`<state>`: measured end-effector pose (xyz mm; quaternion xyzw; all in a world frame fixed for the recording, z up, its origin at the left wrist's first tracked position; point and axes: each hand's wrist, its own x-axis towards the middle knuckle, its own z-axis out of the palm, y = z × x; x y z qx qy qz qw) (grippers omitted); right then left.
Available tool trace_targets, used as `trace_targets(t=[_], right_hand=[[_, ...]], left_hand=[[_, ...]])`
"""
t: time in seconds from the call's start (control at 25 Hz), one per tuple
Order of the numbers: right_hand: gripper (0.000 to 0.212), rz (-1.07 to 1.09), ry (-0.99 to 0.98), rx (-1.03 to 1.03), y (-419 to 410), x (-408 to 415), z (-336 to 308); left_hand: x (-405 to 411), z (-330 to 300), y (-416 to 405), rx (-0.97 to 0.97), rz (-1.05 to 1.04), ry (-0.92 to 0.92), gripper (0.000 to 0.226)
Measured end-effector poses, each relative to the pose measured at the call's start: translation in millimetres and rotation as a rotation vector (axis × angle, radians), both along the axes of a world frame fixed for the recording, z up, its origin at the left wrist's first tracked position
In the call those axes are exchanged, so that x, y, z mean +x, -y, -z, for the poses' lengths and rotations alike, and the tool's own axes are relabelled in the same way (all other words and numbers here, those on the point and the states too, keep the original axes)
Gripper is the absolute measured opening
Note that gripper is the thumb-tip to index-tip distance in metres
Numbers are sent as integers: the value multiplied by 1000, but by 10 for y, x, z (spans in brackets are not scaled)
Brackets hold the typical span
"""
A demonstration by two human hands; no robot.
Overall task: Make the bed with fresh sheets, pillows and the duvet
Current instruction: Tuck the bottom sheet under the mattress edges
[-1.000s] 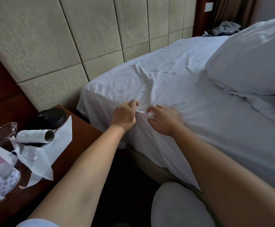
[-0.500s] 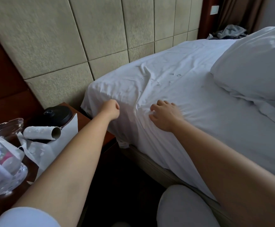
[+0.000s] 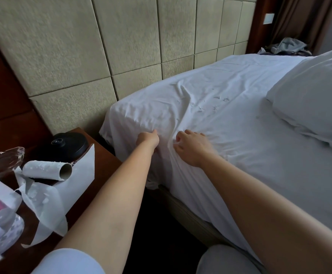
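We've got the left hand (image 3: 148,139) pinching the white sheet (image 3: 230,123) at the mattress edge, the right hand (image 3: 192,148) just beside it, fingers curled into the fabric.

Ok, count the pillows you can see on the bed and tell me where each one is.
1. A single white pillow lies on the sheet at the right side of the view, away from both hands. Its right part is cut off by the frame edge, so more may lie beyond it.
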<state>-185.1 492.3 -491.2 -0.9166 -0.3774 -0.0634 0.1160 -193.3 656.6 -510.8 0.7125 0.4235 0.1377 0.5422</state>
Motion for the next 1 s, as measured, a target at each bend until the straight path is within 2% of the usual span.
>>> trace_targets(t=[0.12, 0.24, 0.48, 0.68, 0.84, 0.92, 1.0], right_hand=[[27, 15, -5, 55, -87, 100, 32], [31, 29, -31, 96, -149, 167, 50], [29, 31, -48, 193, -159, 176, 35], [43, -11, 108, 64, -199, 203, 10], [45, -32, 82, 2, -255, 251, 8], [43, -44, 76, -13, -279, 267, 12], [39, -40, 78, -10, -319, 292, 19]], left_hand=[[42, -22, 1, 84, 8, -62, 49], [41, -90, 31, 234, 25, -110, 38], [-60, -103, -22, 311, 4, -69, 34], [-193, -237, -129, 389, -10, -87, 40], [-216, -278, -101, 551, -34, -159, 38], [-216, -243, -111, 625, -26, -136, 35], [-198, -219, -150, 531, 31, -69, 32]])
